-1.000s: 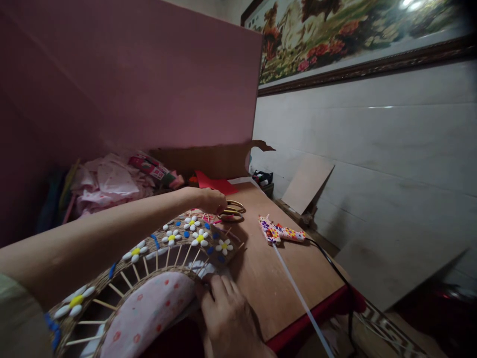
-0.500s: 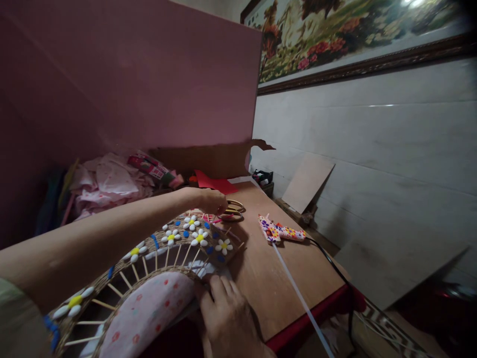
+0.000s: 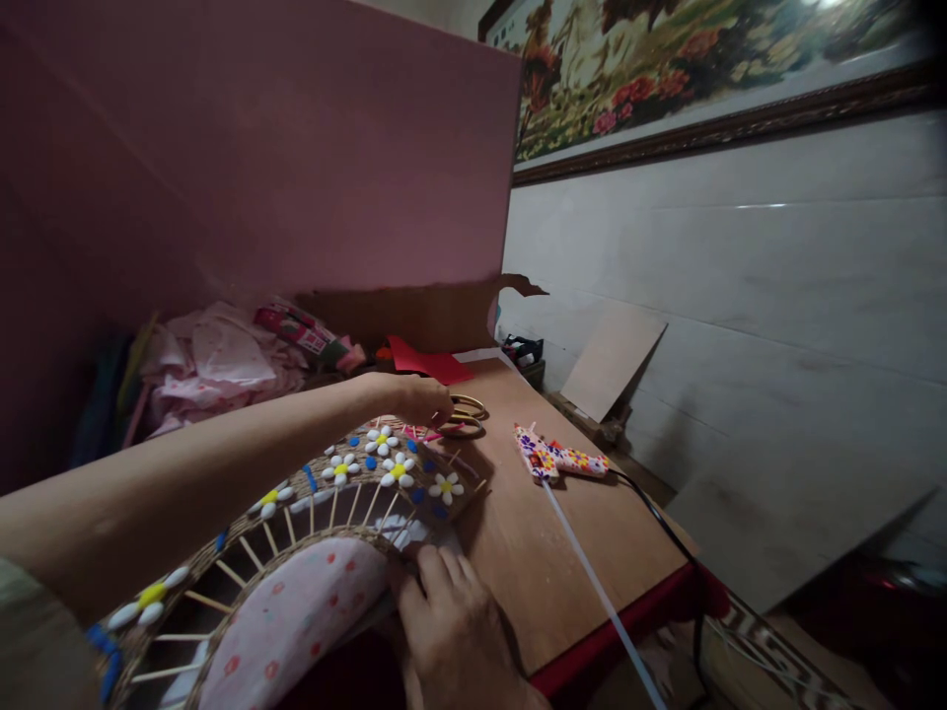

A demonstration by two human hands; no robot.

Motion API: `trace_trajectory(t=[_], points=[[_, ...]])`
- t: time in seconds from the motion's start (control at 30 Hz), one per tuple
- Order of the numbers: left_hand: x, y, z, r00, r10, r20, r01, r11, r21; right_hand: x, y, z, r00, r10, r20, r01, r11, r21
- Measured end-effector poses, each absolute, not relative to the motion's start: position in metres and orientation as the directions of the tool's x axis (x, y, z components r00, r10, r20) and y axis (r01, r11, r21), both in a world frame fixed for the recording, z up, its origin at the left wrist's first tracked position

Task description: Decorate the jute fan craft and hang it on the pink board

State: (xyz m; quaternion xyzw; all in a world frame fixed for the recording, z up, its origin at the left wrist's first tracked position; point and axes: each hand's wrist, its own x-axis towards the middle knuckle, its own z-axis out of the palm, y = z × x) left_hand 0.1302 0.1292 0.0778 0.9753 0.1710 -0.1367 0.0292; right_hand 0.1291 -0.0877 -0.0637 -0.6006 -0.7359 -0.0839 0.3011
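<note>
An arched craft piece of twine and thin wooden sticks lies before me, decorated with white-petalled flowers with yellow centres and blue bits. Patterned pink cloth covers its inner part. My left hand reaches over the arch, fingers curled at scissors with gold loop handles; the blades are hidden. With fingers bent, my right hand grips the inner edge of the craft piece near its right end. A flower-patterned glue gun with a long pale glue stick rests to the right.
The wooden table has red cloth at its near edge. Red paper lies at the back, and crumpled pink material at the left. A black cord runs off the right side. A pink panel stands behind.
Both hands keep their places on the scissors and the craft piece. Only a very slight shift of the whole view shows.
</note>
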Motion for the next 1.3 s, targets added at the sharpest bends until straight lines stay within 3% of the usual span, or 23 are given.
trace_trajectory(t=[0.57, 0.93, 1.3], points=[[0.126, 0.127, 0.080, 0.898, 0.344, -0.275, 0.340, -0.938, -0.065, 0.128, -0.086, -0.065, -0.104, 0.834, 0.542, 0.936, 0.267, -0.231], [0.123, 0.125, 0.081, 0.893, 0.353, -0.281, 0.339, -0.936, -0.097, 0.130, -0.089, -0.050, -0.115, 0.929, 0.352, 0.933, 0.223, -0.284], [0.118, 0.121, 0.086, 0.867, 0.411, -0.282, 0.387, -0.911, -0.140, 0.131, -0.090, -0.049, -0.091, 0.949, 0.300, 0.919, 0.197, -0.342]])
